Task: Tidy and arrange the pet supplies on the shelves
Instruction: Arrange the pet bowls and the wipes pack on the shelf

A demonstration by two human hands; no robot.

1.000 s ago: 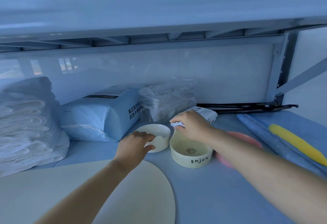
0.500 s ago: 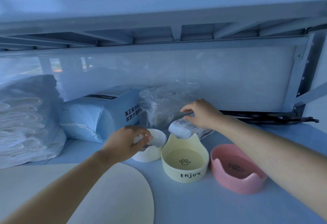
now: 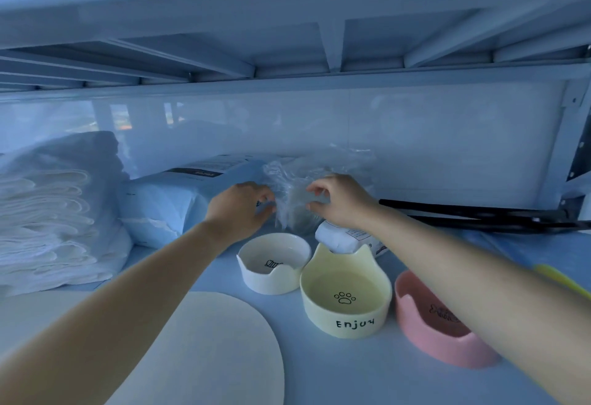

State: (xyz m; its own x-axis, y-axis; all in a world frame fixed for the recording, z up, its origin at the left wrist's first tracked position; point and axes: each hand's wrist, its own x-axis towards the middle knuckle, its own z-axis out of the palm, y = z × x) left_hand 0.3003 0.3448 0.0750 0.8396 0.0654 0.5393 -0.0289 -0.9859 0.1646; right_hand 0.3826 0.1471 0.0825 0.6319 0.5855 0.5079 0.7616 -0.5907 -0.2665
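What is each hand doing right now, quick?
Left hand: grips the left side of the clear plastic bag.
Right hand: pinches the right side of the same bag.

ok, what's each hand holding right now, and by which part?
Both grip the crumpled clear plastic bag: left hand its left side, right hand pinches its right side.
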